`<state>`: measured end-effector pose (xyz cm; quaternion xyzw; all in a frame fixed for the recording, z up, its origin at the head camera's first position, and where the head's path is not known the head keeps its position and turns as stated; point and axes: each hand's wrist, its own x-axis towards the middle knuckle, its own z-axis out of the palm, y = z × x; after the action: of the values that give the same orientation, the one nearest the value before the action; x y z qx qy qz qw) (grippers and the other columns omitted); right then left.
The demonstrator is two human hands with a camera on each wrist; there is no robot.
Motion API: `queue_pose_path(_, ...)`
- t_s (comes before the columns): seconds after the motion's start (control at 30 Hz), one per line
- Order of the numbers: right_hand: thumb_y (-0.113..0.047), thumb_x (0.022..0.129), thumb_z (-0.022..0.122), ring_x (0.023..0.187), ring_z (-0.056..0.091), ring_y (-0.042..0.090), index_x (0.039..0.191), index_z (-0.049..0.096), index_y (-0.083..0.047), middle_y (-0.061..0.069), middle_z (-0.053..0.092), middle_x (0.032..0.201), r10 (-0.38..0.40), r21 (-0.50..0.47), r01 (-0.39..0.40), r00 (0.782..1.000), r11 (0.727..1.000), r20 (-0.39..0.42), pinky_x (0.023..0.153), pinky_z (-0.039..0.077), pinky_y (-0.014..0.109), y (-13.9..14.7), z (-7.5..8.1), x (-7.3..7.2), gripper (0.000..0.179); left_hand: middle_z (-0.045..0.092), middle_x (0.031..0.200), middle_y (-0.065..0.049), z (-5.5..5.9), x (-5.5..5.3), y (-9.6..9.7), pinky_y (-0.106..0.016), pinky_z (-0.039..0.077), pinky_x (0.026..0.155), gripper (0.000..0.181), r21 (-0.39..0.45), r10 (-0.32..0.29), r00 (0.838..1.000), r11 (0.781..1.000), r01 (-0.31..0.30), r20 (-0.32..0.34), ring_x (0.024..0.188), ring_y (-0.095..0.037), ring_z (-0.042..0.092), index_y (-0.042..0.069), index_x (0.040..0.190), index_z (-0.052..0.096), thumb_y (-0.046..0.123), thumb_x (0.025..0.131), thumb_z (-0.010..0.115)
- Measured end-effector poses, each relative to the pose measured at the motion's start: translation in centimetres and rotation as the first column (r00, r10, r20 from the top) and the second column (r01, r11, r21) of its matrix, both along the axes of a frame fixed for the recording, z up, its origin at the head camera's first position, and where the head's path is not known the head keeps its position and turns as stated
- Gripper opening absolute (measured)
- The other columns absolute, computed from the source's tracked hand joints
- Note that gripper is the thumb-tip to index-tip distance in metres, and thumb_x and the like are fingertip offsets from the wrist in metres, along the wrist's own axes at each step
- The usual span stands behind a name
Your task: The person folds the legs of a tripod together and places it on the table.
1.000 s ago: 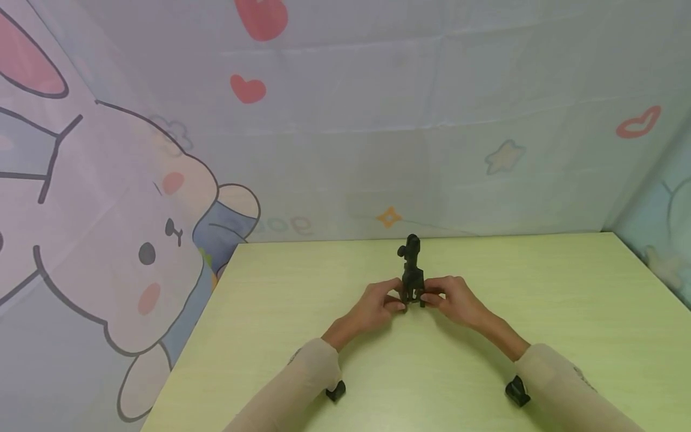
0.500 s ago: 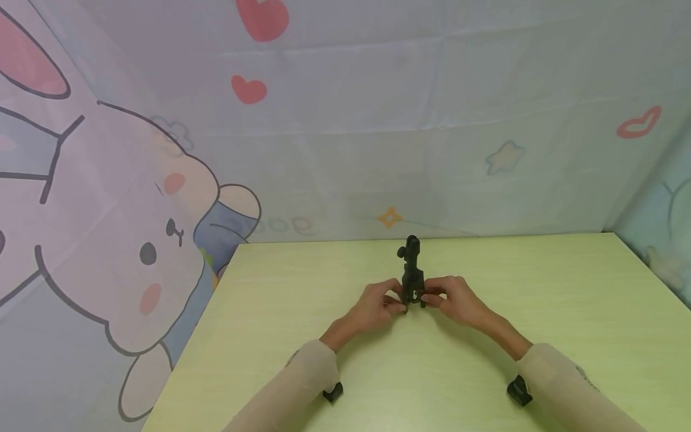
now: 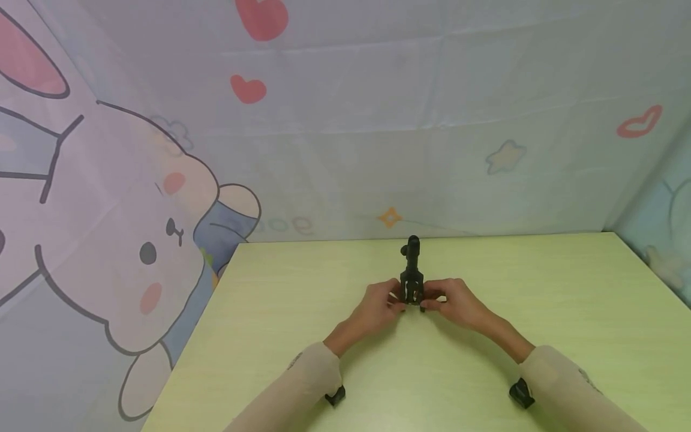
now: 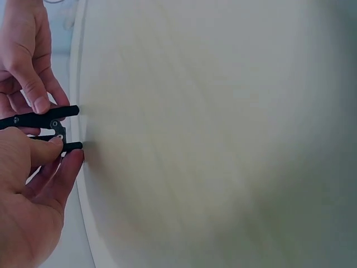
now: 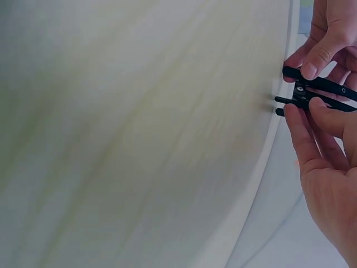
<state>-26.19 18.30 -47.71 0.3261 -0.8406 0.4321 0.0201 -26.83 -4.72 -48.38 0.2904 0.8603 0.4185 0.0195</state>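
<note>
With fingers of left hand [image 3: 379,306] and right hand [image 3: 456,303], pinching the legs [image 3: 411,291] of a black stand [image 3: 412,264] just right of the head frame's middle. Held directly between both, neither nearer, long axis upright over the bench [image 3: 540,288]; impossible to tell whether touching it. Visible to the rounded top [image 3: 413,241] and side knob [image 3: 404,250] in the head view; cut off in the wrist views, but with separate leg tips [image 5: 280,111] at upper right in the right one, a hinged brace [image 4: 58,128] at left in the other.
</note>
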Motion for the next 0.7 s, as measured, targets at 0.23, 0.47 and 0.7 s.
queue_pose_path(0.23,0.009,0.086,0.078,0.087,0.075,0.019,0.103,0.074,-0.003,0.007,0.077,0.095,0.035,-0.011,-0.034,0.998,0.999,0.058,0.082,0.062,0.036,-0.09,-0.06,0.02,0.022,0.073,0.105,-0.014,-0.24,-0.29,0.17,-0.018,0.057,0.078,0.016,-0.004,0.002,1.000,1.000,-0.003,-0.017,0.091,-0.020,0.075,0.003,0.108,0.065,-0.005,0.095,0.070)
queue_pose_path(0.47,0.012,0.083,0.080,0.082,0.074,0.017,0.106,0.074,-0.002,0.007,0.076,0.092,0.075,0.004,-0.075,0.996,0.997,0.048,0.077,0.062,0.033,-0.02,-0.24,-0.16,0.027,0.075,0.106,-0.014,0.13,-0.20,0.56,-0.017,0.056,0.078,0.016,-0.064,0.013,0.999,0.998,-0.015,-0.031,0.090,-0.016,0.074,0.001,0.112,0.067,-0.001,0.096,0.071)
queue_pose_path(0.7,0.007,0.084,0.083,0.084,0.075,0.015,0.104,0.076,-0.001,0.009,0.077,0.094,0.103,-0.002,-0.103,0.992,0.995,0.066,0.077,0.062,0.031,0.24,-0.15,-0.29,0.023,0.076,0.103,-0.008,0.55,-0.17,0.70,-0.021,0.053,0.082,0.020,-0.093,0.005,0.996,0.996,-0.013,-0.085,0.090,-0.009,0.066,0.003,0.112,0.069,-0.001,0.094,0.074)
